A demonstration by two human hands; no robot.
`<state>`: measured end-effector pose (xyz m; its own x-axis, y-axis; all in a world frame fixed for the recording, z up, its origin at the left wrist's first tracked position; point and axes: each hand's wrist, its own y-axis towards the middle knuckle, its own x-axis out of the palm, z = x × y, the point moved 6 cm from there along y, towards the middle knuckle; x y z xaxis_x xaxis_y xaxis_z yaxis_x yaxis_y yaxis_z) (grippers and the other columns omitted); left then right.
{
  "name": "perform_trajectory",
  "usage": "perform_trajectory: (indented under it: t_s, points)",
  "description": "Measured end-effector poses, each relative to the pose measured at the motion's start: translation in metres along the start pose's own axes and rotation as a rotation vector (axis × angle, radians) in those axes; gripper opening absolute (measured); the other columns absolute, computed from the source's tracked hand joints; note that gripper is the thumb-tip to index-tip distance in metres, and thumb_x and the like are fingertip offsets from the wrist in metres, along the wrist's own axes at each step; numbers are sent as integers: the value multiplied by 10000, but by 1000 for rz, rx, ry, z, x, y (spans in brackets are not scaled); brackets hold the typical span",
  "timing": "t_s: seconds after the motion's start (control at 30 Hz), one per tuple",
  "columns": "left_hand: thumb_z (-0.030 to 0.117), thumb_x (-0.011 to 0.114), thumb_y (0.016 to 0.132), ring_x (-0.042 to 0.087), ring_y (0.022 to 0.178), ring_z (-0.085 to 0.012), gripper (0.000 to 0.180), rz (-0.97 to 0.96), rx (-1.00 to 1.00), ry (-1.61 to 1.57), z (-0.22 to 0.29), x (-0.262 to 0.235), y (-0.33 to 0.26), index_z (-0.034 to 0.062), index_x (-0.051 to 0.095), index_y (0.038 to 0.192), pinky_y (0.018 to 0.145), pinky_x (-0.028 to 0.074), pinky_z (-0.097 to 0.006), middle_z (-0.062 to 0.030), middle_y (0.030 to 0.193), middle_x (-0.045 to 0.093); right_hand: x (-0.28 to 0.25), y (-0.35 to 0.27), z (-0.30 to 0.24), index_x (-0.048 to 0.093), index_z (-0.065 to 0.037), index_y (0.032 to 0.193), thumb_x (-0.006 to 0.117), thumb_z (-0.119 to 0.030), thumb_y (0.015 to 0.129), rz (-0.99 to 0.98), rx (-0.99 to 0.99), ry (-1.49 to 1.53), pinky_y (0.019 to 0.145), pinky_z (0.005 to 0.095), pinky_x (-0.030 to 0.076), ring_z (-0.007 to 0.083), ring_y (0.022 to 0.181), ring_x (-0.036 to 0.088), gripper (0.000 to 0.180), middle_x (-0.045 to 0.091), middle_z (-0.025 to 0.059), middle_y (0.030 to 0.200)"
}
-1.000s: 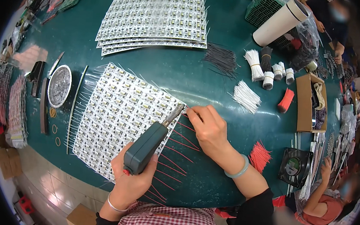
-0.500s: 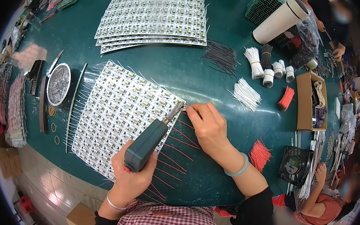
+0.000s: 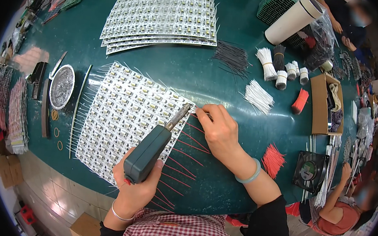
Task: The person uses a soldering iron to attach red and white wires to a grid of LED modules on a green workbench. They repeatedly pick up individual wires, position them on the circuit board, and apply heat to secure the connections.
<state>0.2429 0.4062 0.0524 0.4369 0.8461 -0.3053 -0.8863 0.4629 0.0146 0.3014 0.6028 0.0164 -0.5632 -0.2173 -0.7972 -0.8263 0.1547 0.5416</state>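
My left hand [image 3: 135, 193] is wrapped round a dark green soldering gun [image 3: 147, 154]. Its metal tip reaches the upper right corner of a white panel of small circuit boards [image 3: 118, 117]. At that same corner, my right hand [image 3: 218, 131] pinches the end of a thin wire, mostly hidden by the fingertips; a bit of red shows there. Several red wires [image 3: 185, 154] stick out along the panel's right edge, below my right hand. White wires line its left edge and stand up across its face.
Stacked wired panels [image 3: 161, 18] lie at the back. A foil-lined bowl [image 3: 61, 87] stands left. Loose red wires [image 3: 273, 161], white wires [image 3: 259, 97] and black wires [image 3: 231, 57] lie right, near a cardboard box [image 3: 322, 104], a fan [image 3: 310, 171] and a tumbler [image 3: 294, 20]. Two people sit at right.
The soldering gun has shifted slightly up and left, its tip now closer to the panel's corner. My right hand has barely moved. The people at right have moved their hands.
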Motion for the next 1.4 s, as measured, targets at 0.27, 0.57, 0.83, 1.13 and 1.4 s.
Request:
perform_trajectory:
  t_s: [0.27, 0.57, 0.83, 1.13, 1.4]
  points:
    - [-25, 728, 770, 523, 660, -65, 173, 13, -43, -18, -1, -5, -6, -33, 655, 927, 583, 422, -229, -15, 764, 604, -2, -1, 1, 664, 4, 970, 626, 74, 691, 3, 74, 70, 611, 343, 525, 259, 778, 617, 290, 613, 104, 906]
    - [-24, 730, 767, 541, 684, -64, 198, 40, -43, -10, -1, -12, -10, -42, 658, 951, 604, 440, -226, -29, 797, 632, -16, -6, -12, 640, 23, 961, 650, 14, 703, 96, -21, 60, 604, 325, 490, 238, 767, 598, 259, 598, 97, 904]
    - [-16, 728, 772, 540, 661, -64, 187, 7, -93, -35, -9, -11, -12, -41, 659, 945, 584, 435, -229, -31, 779, 631, -2, -14, -11, 645, 34, 963, 649, 19, 710, 29, 21, 136, 604, 322, 502, 240, 751, 610, 254, 598, 102, 886]
    - [6, 724, 789, 524, 618, -56, 143, 11, -105, -32, -11, -6, -11, -18, 655, 912, 545, 414, -229, -14, 725, 613, -2, -10, -14, 647, 52, 953, 653, 22, 693, 2, 2, 79, 593, 312, 503, 231, 736, 598, 261, 587, 100, 870]
    - [11, 727, 793, 508, 611, -62, 140, -10, -84, 28, -11, -6, -11, -21, 651, 905, 545, 410, -234, -20, 701, 594, -1, -8, -16, 646, 58, 947, 647, 14, 670, 0, -10, 69, 592, 310, 502, 228, 734, 586, 281, 568, 99, 855]
